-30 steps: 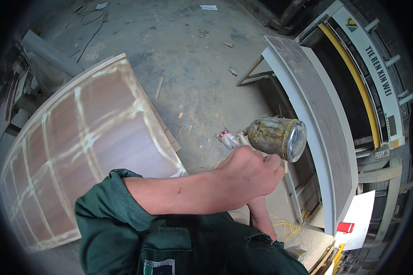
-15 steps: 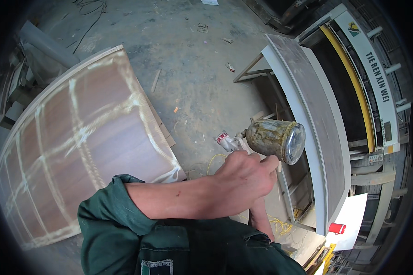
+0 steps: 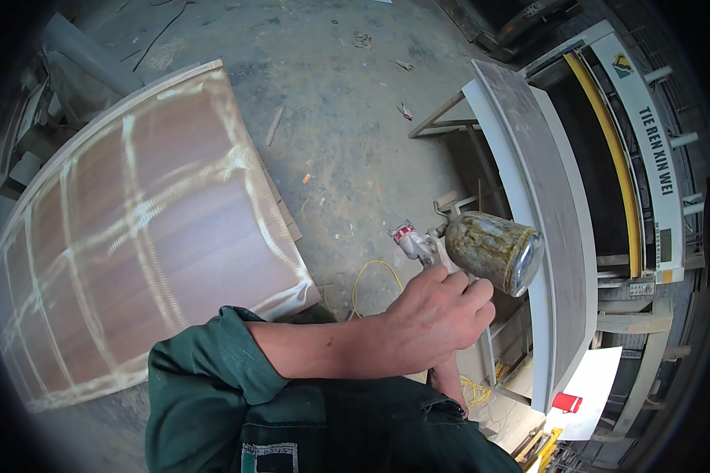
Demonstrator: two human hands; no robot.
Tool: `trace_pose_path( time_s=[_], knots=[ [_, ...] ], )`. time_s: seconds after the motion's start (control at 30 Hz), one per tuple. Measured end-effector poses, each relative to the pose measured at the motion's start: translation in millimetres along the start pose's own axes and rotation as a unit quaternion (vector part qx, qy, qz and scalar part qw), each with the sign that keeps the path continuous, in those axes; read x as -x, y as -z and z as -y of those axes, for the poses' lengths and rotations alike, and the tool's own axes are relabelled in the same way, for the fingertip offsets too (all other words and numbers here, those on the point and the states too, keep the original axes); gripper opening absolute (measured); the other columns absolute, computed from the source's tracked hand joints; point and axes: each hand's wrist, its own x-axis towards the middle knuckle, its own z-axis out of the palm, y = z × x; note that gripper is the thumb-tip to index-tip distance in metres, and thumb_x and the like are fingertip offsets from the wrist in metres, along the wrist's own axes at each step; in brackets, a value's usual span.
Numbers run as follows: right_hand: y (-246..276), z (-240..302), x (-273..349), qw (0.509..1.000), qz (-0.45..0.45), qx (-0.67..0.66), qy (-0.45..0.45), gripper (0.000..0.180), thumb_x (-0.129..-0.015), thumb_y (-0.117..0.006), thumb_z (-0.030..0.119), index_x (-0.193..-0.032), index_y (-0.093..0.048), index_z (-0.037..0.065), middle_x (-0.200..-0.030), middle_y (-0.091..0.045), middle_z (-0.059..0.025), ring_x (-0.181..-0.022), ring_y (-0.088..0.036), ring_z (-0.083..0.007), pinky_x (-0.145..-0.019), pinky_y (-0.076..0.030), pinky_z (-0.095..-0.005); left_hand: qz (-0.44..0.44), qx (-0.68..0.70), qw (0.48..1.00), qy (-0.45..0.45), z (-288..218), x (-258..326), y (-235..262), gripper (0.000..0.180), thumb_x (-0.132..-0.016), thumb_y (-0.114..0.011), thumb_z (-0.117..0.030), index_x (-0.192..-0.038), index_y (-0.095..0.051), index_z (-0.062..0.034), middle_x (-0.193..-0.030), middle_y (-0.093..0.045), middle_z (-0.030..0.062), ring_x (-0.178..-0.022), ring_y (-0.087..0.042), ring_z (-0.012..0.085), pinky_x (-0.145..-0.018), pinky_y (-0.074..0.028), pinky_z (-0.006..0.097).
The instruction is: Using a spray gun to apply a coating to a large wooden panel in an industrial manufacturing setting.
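Note:
My left hand (image 3: pixel 438 319) reaches across my body from a green sleeve and is closed over the top of a spray gun (image 3: pixel 418 246). The gun's paint-stained metal cup (image 3: pixel 493 251) sticks out to the right of my knuckles. Its red-and-white nozzle end points left toward a large brown wood-grain panel (image 3: pixel 150 229) marked with pale crossing stripes. Under the left hand only my right wrist (image 3: pixel 448 382) shows; the right hand itself is hidden.
A long grey board (image 3: pixel 556 236) lies on a metal stand at the right, beside a machine with a yellow strip (image 3: pixel 607 150). A yellow hose (image 3: pixel 371 272) loops on the dusty concrete floor. A red-capped object (image 3: pixel 566 402) lies on a white sheet at lower right.
The spray gun and my left hand have drifted slightly down and right in the view. The grip is unchanged.

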Motion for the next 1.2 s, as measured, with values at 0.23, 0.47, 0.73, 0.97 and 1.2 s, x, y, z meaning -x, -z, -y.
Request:
trace_pose_path(
  time_s=[0.23, 0.47, 0.73, 0.97, 1.2],
  knots=[
    [7, -9, 11, 1.000, -0.021, 0.007, -0.011, 0.058, -0.098, -0.067, 0.019, -0.153, -0.052, 0.007, -0.133, -0.068, -0.0122, -0.122, -0.066, -0.0288, -0.098, -0.052, -0.0363, 0.000, -0.030, 0.998, -0.050, -6, 5, -6, 0.021, -0.070, -0.075, -0.020, -0.084, -0.063, -0.0098, -0.088, -0.049, 0.0022, -0.082, -0.056, 0.0177, -0.068, -0.039, 0.033],
    [12, -19, 24, 0.998, -0.041, 0.019, -0.032, 0.058, -0.099, -0.066, 0.018, -0.154, -0.052, 0.007, -0.134, -0.067, -0.0123, -0.123, -0.065, -0.0283, -0.099, -0.052, -0.0360, -0.021, -0.059, 0.994, -0.088, -16, 11, -13, 0.018, -0.075, -0.066, -0.028, -0.079, -0.059, -0.0110, -0.085, -0.048, 0.0015, -0.081, -0.053, 0.0170, -0.070, -0.039, 0.032],
    [7, -26, 46, 0.994, -0.080, 0.021, -0.069, 0.057, -0.099, -0.064, 0.018, -0.154, -0.051, 0.008, -0.135, -0.066, -0.0125, -0.125, -0.064, -0.0277, -0.100, -0.051, -0.0358, 0.021, -0.002, 0.994, -0.109, -18, 20, -15, 0.022, -0.078, -0.068, -0.027, -0.090, -0.068, -0.0084, -0.088, -0.049, 0.0019, -0.084, -0.053, 0.0190, -0.073, -0.038, 0.037],
    [-37, -25, 38, 0.994, -0.085, -0.038, -0.050, 0.057, -0.100, -0.063, 0.017, -0.155, -0.051, 0.008, -0.137, -0.065, -0.0126, -0.126, -0.063, -0.0272, -0.101, -0.050, -0.0355, 0.037, 0.006, 0.994, -0.101, -14, 22, -14, 0.025, -0.079, -0.067, -0.033, -0.085, -0.064, -0.0088, -0.089, -0.052, 0.0034, -0.086, -0.054, 0.0185, -0.074, -0.040, 0.033],
    [-48, -27, 36, 0.995, -0.077, -0.055, -0.031, 0.056, -0.101, -0.062, 0.017, -0.155, -0.051, 0.008, -0.138, -0.064, -0.0128, -0.128, -0.062, -0.0267, -0.103, -0.050, -0.0353, 0.063, 0.007, 0.996, -0.063, -3, 31, -8, 0.019, -0.078, -0.068, -0.027, -0.087, -0.065, -0.0107, -0.089, -0.052, 0.0018, -0.086, -0.054, 0.0173, -0.074, -0.040, 0.033]
  ],
)
